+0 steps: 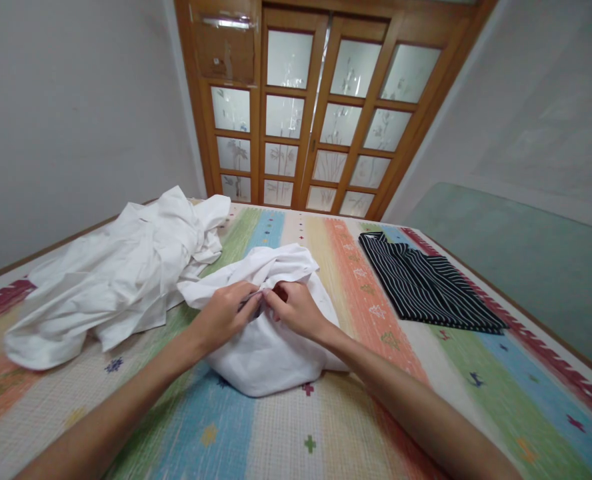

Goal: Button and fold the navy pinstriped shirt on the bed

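Observation:
A bunched white garment point(271, 357), apparently a shirt, lies in front of me on the striped bed cover. My left hand point(229, 310) pinches its gathered cloth from the left. From the right, my right hand point(295, 308) pinches the same cloth, with both thumbs nearly meeting at the middle. The small part between my fingertips is too hidden to make out. Folds of the garment rise beyond my hands and spread out below them.
At the left lies a crumpled heap of white clothing point(126, 267). A folded black garment with white stripes point(426, 283) rests on the right. The multicoloured striped cover point(296, 443) runs beneath everything. Wooden doors with glass panes point(296, 113) stand beyond, between pale walls.

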Demonstrator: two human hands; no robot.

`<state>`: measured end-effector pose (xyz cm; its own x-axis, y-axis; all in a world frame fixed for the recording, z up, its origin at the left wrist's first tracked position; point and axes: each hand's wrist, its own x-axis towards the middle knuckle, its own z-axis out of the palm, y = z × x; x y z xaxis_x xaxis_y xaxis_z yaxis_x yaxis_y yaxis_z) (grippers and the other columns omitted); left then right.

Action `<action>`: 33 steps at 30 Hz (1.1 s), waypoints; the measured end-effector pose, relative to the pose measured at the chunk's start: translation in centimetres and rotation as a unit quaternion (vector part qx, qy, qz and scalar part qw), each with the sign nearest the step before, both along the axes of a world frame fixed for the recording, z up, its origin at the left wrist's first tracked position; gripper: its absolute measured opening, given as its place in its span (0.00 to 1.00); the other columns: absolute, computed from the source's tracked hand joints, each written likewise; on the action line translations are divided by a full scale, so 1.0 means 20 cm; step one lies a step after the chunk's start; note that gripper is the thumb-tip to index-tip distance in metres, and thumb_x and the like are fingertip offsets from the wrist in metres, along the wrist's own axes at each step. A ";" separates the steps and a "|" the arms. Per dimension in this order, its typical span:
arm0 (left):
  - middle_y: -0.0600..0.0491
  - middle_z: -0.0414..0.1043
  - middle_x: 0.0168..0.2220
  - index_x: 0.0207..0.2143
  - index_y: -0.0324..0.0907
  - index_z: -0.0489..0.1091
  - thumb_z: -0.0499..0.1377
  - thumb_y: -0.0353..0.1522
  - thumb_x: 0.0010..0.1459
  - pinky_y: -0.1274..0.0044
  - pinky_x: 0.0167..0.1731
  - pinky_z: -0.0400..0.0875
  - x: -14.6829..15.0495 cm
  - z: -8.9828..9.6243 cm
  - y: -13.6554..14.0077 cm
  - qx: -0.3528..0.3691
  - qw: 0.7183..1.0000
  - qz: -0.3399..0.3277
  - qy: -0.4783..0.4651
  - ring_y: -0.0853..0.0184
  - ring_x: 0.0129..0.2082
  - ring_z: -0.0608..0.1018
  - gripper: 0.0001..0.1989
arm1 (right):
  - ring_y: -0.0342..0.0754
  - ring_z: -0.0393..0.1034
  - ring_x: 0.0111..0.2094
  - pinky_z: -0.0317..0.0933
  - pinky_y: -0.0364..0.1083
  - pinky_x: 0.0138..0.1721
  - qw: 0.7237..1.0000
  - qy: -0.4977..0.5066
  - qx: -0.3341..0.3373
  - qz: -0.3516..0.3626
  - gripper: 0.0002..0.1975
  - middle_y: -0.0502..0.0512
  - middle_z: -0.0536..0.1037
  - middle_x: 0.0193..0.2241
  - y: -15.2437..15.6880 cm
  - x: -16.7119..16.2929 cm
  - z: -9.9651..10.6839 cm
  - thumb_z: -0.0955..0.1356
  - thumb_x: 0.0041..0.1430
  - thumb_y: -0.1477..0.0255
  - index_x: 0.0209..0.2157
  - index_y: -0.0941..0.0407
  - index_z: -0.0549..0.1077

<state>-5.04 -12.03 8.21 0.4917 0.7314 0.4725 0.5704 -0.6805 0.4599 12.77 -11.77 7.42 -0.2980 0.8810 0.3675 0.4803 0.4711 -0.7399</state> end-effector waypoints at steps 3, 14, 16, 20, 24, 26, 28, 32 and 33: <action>0.51 0.77 0.35 0.39 0.42 0.73 0.50 0.34 0.64 0.76 0.39 0.70 -0.01 -0.01 0.01 0.016 1.000 -0.004 -0.002 0.65 0.36 0.78 0.12 | 0.41 0.62 0.21 0.52 0.42 0.24 0.999 -0.019 0.051 -0.002 0.16 0.49 0.69 0.17 0.00 0.00 0.01 0.64 0.61 0.69 0.19 0.57 0.64; 0.52 0.80 0.36 0.38 0.42 0.75 0.52 0.35 0.63 0.79 0.36 0.71 -0.01 0.01 0.00 -0.030 0.998 0.001 -0.048 0.66 0.35 0.79 0.13 | 0.40 0.59 0.22 0.51 0.41 0.24 0.994 -0.022 0.050 0.095 0.15 0.48 0.67 0.19 0.05 0.07 0.00 0.63 0.62 0.66 0.22 0.57 0.66; 0.53 0.80 0.35 0.39 0.43 0.76 0.52 0.35 0.63 0.79 0.36 0.71 -0.02 0.02 -0.01 -0.036 0.998 -0.011 -0.045 0.66 0.35 0.80 0.13 | 0.40 0.59 0.22 0.51 0.41 0.25 0.989 -0.055 0.065 0.122 0.14 0.48 0.67 0.20 0.07 0.09 0.01 0.63 0.61 0.67 0.23 0.57 0.66; 0.53 0.80 0.35 0.39 0.43 0.76 0.52 0.34 0.62 0.80 0.37 0.71 -0.01 0.04 -0.04 -0.027 0.999 -0.036 -0.027 0.67 0.36 0.80 0.13 | 0.41 0.59 0.22 0.53 0.42 0.26 0.987 -0.101 0.092 0.080 0.13 0.49 0.67 0.19 0.12 0.12 0.01 0.63 0.58 0.70 0.21 0.56 0.63; 0.52 0.80 0.35 0.36 0.42 0.77 0.54 0.35 0.60 0.79 0.36 0.72 -0.05 0.08 -0.05 -0.008 0.999 0.001 -0.044 0.67 0.33 0.80 0.12 | 0.40 0.60 0.17 0.54 0.41 0.20 0.997 0.040 0.036 -0.062 0.12 0.45 0.65 0.15 0.18 0.19 0.03 0.63 0.57 0.68 0.21 0.54 0.60; 0.52 0.80 0.33 0.36 0.41 0.77 0.54 0.37 0.59 0.79 0.33 0.72 -0.08 0.10 -0.04 0.007 0.994 0.073 -0.086 0.67 0.30 0.79 0.13 | 0.40 0.59 0.13 0.53 0.40 0.15 0.981 0.163 -0.011 -0.108 0.12 0.43 0.64 0.13 0.21 0.25 0.07 0.63 0.57 0.66 0.23 0.53 0.60; 0.53 0.79 0.33 0.37 0.41 0.77 0.55 0.39 0.59 0.80 0.30 0.71 -0.10 0.12 -0.02 0.025 0.979 0.148 -0.137 0.68 0.28 0.77 0.15 | 0.40 0.59 0.11 0.53 0.40 0.12 0.953 0.268 -0.024 -0.137 0.12 0.42 0.63 0.12 0.23 0.30 0.14 0.64 0.56 0.64 0.23 0.53 0.59; 0.54 0.78 0.31 0.39 0.41 0.76 0.54 0.40 0.59 0.81 0.28 0.69 -0.10 0.16 -0.02 0.080 0.951 0.222 -0.201 0.70 0.27 0.75 0.15 | 0.41 0.66 0.16 0.59 0.39 0.16 0.919 0.366 0.040 -0.140 0.12 0.44 0.69 0.17 0.21 0.32 0.29 0.64 0.58 0.61 0.27 0.54 0.63; 0.55 0.77 0.30 0.38 0.41 0.75 0.54 0.40 0.59 0.81 0.27 0.68 -0.10 0.16 -0.02 0.088 0.948 0.228 -0.203 0.70 0.26 0.74 0.15 | 0.41 0.68 0.18 0.61 0.39 0.19 0.924 0.358 0.049 -0.123 0.12 0.46 0.71 0.19 0.19 0.30 0.32 0.63 0.59 0.60 0.29 0.54 0.64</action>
<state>-7.03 -12.46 11.49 -0.1055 0.7165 0.6895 0.6240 -0.4921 0.6069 18.85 -8.02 13.74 0.2568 0.8422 0.4741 -0.0151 0.4940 -0.8693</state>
